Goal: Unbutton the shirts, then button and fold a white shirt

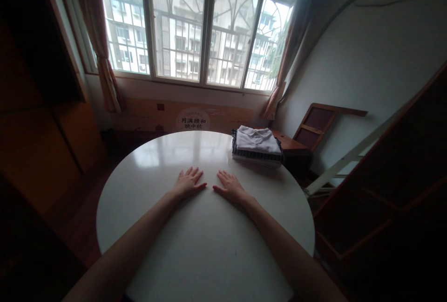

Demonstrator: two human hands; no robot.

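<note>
Both of my hands lie palm down on a round white table [206,246]. My left hand [188,182] is flat with its fingers spread and its thumb pointing right. My right hand [228,185] rests a short way to its right, fingers also stretched out, thumb pointing left. Neither hand holds anything. Beyond my right hand, near the table's far right edge, sits a stack of folded clothes. On top of it is a white folded shirt [256,140], over a dark patterned folded garment [275,155]. The hands do not touch the stack.
A barred window [202,31] with tied curtains [106,78] fills the far wall. A flat cardboard piece [223,111] stands below it. A wooden chair [316,125] is behind the table on the right. An orange-brown cabinet [38,157] stands at left, a dark panel [391,190] at right.
</note>
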